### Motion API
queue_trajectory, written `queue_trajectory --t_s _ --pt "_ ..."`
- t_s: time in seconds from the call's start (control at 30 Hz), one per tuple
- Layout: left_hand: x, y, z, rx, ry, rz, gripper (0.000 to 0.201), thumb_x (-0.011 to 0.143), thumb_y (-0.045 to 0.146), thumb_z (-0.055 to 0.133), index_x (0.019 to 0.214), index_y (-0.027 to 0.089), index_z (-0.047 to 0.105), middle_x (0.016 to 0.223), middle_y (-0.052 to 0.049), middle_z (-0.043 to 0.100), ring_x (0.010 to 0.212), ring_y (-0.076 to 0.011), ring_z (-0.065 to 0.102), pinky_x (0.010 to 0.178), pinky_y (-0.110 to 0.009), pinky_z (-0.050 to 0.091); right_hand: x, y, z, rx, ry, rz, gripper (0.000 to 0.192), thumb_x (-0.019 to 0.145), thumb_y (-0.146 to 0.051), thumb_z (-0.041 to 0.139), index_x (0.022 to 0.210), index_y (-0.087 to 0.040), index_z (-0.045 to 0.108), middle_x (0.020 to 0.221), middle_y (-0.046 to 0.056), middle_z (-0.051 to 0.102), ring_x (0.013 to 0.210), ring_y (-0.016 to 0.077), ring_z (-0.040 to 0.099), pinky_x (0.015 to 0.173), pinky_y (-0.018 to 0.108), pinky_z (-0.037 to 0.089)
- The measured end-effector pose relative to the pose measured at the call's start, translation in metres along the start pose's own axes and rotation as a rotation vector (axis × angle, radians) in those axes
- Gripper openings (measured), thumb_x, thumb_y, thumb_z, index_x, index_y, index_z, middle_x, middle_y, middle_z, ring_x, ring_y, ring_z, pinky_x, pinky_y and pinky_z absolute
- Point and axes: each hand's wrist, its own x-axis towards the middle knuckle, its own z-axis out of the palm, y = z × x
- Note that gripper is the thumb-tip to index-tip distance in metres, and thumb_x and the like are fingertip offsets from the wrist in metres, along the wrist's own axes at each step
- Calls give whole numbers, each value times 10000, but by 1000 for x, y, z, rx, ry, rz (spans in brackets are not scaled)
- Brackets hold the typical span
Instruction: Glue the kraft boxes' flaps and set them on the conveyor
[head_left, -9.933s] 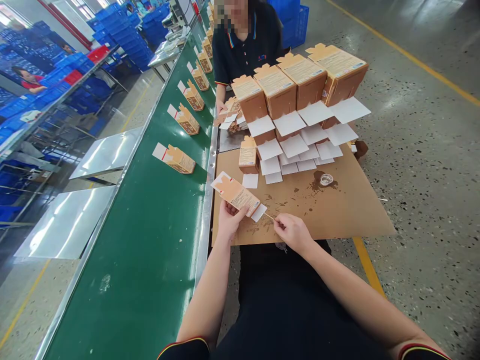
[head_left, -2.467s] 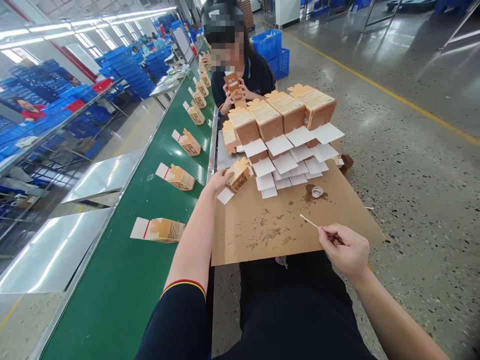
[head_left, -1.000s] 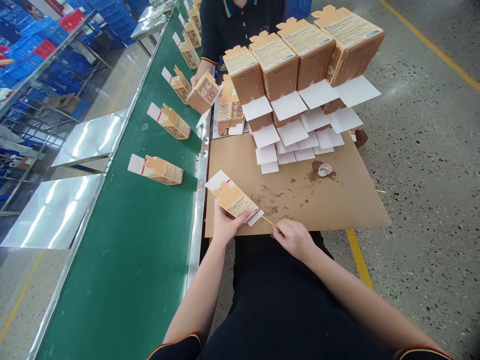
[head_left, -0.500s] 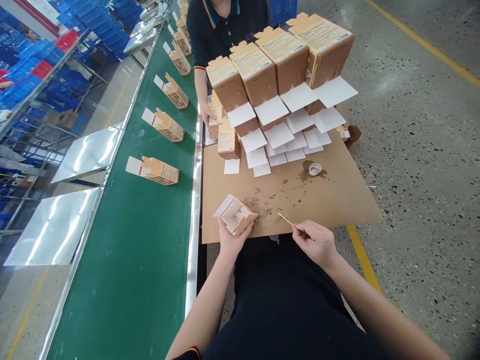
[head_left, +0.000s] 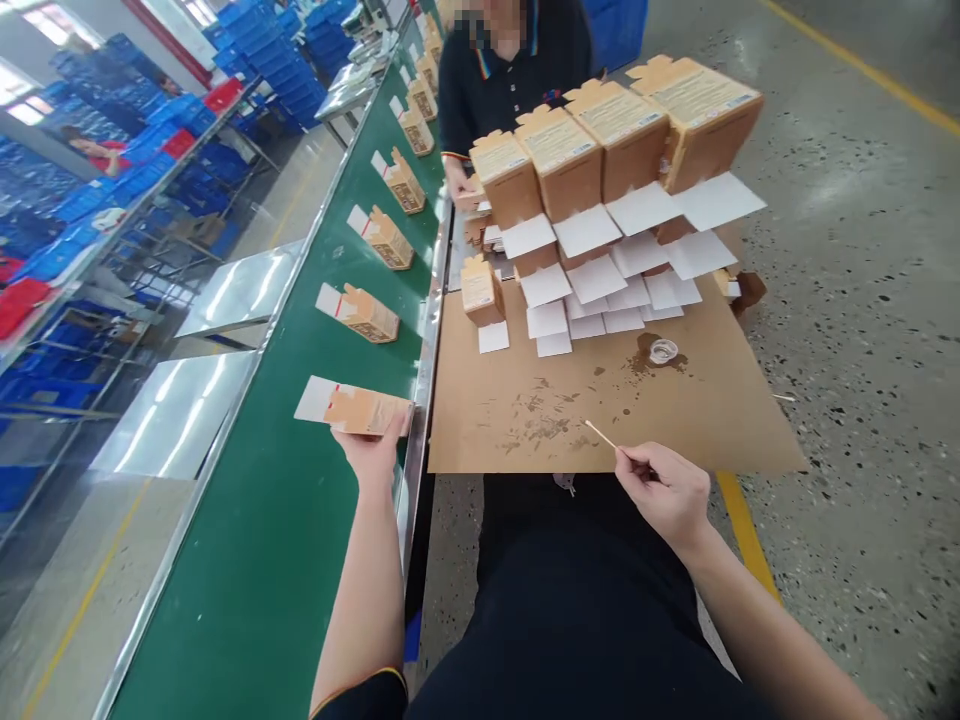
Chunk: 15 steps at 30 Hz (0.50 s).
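Far left, I've got blue plastic crates stacked on racks beyond the line. Next in is the long green conveyor belt, and my left hand is out over its near edge, fingers closed on the end of a flat tan cardboard carton with a white flap. The carton lies low on the belt; I can't tell whether it's fully resting or a touch lifted. Further up the belt, three more tan cartons sit spaced in a row, white flaps pointing left.

Moving right, the brown cardboard work sheet carries dark smears near its middle. One small tan carton stands upright at its far left corner, just beside a tall stack of tan cartons with white flaps hanging open. A small clear round cup sits in a dark stain in front of that stack.

My right hand hangs at the sheet's near edge, thumb and fingers pinched narrow on a thin wooden stick, tip angled up and left over the sheet.

Behind the stack, a co-worker in a dark polo shirt sits at the belt.
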Motion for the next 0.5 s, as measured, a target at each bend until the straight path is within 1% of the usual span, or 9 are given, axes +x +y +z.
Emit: queue_trajectory --t_s 0.03,0.1,0.2,0.27,0.33,0.4,0.43,0.47,0.5 --pt "11 -2 -8 -1 47 -2 1081 526 365 1121 1380 243 471 1593 -209 625 1507 -369 646 1288 -591 513 3 2 1 3 -5 -5 230 1018 -155 720 810 -250 698 621 -36 669 487 116 593 523 253 535" --pt "27 -8 -17 6 78 -45 1053 496 335 1121 1320 243 472 1534 -214 650 1497 -383 649 1280 -607 513 10 7 4 8 -21 -12 235 1018 -189 727 794 -252 704 617 -30 679 480 123 603 518 262 549" --pt "34 -17 -20 15 44 -89 983 531 313 1106 1289 252 484 1476 -197 668 1500 -382 639 1292 -606 490 19 12 7 42 -38 -25 239 1014 -212 742 780 -252 715 616 -28 683 482 130 618 513 269 558" --pt "24 -23 -23 32 50 -82 930 598 312 1079 1314 257 489 1493 -186 643 1534 -355 603 1332 -570 437 23 16 4 70 -37 -26 222 1012 -210 755 795 -254 730 620 -32 681 484 131 616 502 274 547" --pt "3 -25 -28 63 166 -22 790 731 353 1003 1332 258 499 1481 -168 619 1523 -321 595 1346 -546 407 23 22 -6 54 -9 -1 199 1007 -224 773 813 -259 747 618 -30 674 477 137 599 481 289 526" --pt "-23 -25 -31 69 298 109 576 855 395 885 1286 263 527 1373 -122 629 1401 -285 652 1299 -539 453 20 29 -20 0 43 52 184 997 -255 795 816 -267 760 610 -18 672 467 155 589 464 317 515" --pt "-33 -23 -28 56 315 175 477 891 407 835 1242 263 546 1290 -94 634 1302 -267 686 1252 -530 495 18 32 -27 -25 73 80 181 991 -274 804 814 -270 764 611 -10 679 465 165 593 461 331 519" --pt "-40 -19 -22 31 285 224 403 909 413 799 1198 262 562 1209 -67 634 1201 -249 707 1200 -515 532 16 34 -33 -43 100 105 183 986 -290 810 810 -272 766 617 -2 689 465 175 601 460 342 527" --pt "-42 -14 -11 -5 217 244 353 918 417 776 1164 262 576 1145 -47 629 1124 -234 715 1154 -493 557 14 36 -38 -52 118 123 188 983 -302 815 804 -273 766 624 3 699 467 181 610 459 347 533"
